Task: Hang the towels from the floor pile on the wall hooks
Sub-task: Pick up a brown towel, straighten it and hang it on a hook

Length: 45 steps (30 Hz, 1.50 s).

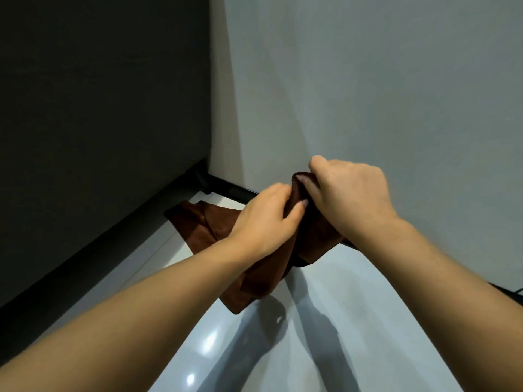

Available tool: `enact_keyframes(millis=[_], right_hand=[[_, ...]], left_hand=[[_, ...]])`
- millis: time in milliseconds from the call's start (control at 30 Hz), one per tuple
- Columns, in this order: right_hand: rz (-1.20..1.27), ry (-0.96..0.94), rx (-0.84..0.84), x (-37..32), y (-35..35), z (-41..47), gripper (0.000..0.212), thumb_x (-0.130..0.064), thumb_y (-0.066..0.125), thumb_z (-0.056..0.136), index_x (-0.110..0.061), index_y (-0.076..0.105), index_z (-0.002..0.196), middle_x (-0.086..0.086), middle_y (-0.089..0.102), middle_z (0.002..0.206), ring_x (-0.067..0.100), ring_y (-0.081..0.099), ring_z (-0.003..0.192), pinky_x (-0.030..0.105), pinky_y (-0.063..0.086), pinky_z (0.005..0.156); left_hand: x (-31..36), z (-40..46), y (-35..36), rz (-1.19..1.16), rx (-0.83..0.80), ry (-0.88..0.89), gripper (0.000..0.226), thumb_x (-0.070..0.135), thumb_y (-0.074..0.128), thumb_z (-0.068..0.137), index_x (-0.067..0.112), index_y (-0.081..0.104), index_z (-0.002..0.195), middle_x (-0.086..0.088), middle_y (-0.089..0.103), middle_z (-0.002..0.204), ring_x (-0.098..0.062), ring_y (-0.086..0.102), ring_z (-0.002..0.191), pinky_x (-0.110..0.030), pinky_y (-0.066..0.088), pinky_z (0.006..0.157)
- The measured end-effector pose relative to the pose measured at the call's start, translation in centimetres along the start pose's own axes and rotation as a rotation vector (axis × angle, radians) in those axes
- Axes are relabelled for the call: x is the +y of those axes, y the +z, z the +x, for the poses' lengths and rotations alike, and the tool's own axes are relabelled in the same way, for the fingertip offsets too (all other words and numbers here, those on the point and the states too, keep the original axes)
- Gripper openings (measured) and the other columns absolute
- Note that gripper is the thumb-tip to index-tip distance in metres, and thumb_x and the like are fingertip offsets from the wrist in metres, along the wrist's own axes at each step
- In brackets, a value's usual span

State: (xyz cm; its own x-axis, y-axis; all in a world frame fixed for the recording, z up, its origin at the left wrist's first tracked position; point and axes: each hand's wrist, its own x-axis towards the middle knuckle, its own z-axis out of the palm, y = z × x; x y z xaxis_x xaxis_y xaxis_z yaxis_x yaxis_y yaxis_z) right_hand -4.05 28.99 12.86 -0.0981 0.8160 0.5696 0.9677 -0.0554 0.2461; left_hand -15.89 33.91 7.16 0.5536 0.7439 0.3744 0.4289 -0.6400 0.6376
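Right hand (349, 193) is curled over the top edge of a brown towel (271, 275), fingers and thumb pinching a bunched corner, prob so the cloth hangs free below instead of dragging. Left hand (261, 219) sits just beside it, touching, thumb and fingers closed on the same upper edge a bit nearer and to the left; looks like the 2 hands are working along the hem to find or spread a section that will go over a hook. Towel droops from both grips, lower end hanging above the glossy white floor (311, 349), not resting on it as far as I can tell.

Further out, far-left behind the left wrist, more brown cloth (198, 224) lies on the floor by the black skirting (226, 188), likely the rest of the pile, w/ its count unclear. Pale wall (368, 80) rises to the right, dark panel (99, 108) to the left. No hooks in view, so hanging is not yet done
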Motion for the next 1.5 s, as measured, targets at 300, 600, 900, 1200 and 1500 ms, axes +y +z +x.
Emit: enact_keyframes(millis=[300,600,900,1200,1500], right_hand=[[0.002,0.045,-0.187,0.9,-0.8,-1.2,0.032,-0.047,0.029,0.099,-0.017,0.03,0.087,-0.005,0.026,0.062,0.027,0.038,0.069,0.027,0.013,0.045],[0.083,-0.027,-0.065,-0.2,0.7,-1.1,0.046,-0.031,0.071,0.08,-0.016,0.029,0.07,0.002,0.043,0.047,0.027,0.044,0.038,0.016,0.002,0.049],[0.198,0.067,-0.163,-1.5,1.9,-2.0,0.033,-0.051,0.032,0.097,-0.019,0.028,0.088,0.001,0.055,0.084,0.028,0.058,0.084,0.034,0.021,0.05],[0.792,0.385,-0.379,-2.2,4.7,-5.1,0.027,-0.051,0.063,0.081,-0.027,0.051,0.085,-0.009,0.057,0.086,0.011,0.056,0.083,0.032,0.047,0.07],[1.417,1.032,-0.122,-3.3,5.8,-3.3,0.009,-0.021,0.058,0.092,-0.02,0.061,0.084,0.0,0.067,0.087,0.014,0.065,0.084,0.021,0.05,0.073]], left_hand=[[-2.0,0.0,-0.7,0.064,0.024,-0.052,0.021,0.027,0.041,0.099,0.012,0.056,0.102,-0.003,0.06,0.096,-0.021,0.057,0.089,-0.043,0.047,0.079],[-3.5,-0.5,-1.5,0.174,-0.081,-0.066,0.027,0.042,0.048,0.093,0.02,0.053,0.108,0.005,0.059,0.101,-0.015,0.056,0.092,-0.034,0.048,0.076],[-2.6,-0.1,-0.8,-0.101,0.059,-0.156,0.017,0.023,0.038,0.098,0.012,0.045,0.088,-0.006,0.056,0.076,-0.03,0.056,0.076,-0.044,0.044,0.066],[-1.7,0.5,-2.7,-0.178,0.238,-0.22,0.03,0.028,0.041,0.097,0.004,0.05,0.081,-0.009,0.05,0.065,-0.034,0.056,0.07,-0.043,0.04,0.057],[-1.8,1.0,-2.9,-0.317,0.274,-0.273,0.028,0.027,0.039,0.098,0.014,0.052,0.077,-0.004,0.049,0.067,-0.016,0.047,0.063,-0.034,0.036,0.059]])
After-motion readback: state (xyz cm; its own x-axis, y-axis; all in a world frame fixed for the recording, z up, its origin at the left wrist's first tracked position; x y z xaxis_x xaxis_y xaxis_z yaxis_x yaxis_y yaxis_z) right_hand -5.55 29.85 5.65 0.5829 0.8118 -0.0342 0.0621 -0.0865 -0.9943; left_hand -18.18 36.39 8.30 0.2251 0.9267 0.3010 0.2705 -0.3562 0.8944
